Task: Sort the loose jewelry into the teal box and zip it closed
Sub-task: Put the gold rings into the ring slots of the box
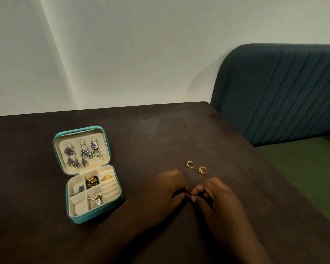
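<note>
The teal box (84,219) lies open at the left of the tabletop (36,187), jewelry in its compartments. To its right, the left hand (166,189) and right hand (215,195) meet with curled fingers, pinching a tiny piece (191,195) too small to identify. Just beyond lie a left ring (190,164) and a right ring (202,170).

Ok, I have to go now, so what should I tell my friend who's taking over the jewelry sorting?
Left hand and right hand: each grip pinches one small piece between them, too tiny to name.
Teal box: open, unzipped, on the table.
Done: earrings hang in the lid, a ring sits in the rolls, other pieces in compartments.
To do: left loose ring, right loose ring, the held piece, then zipping.
</note>
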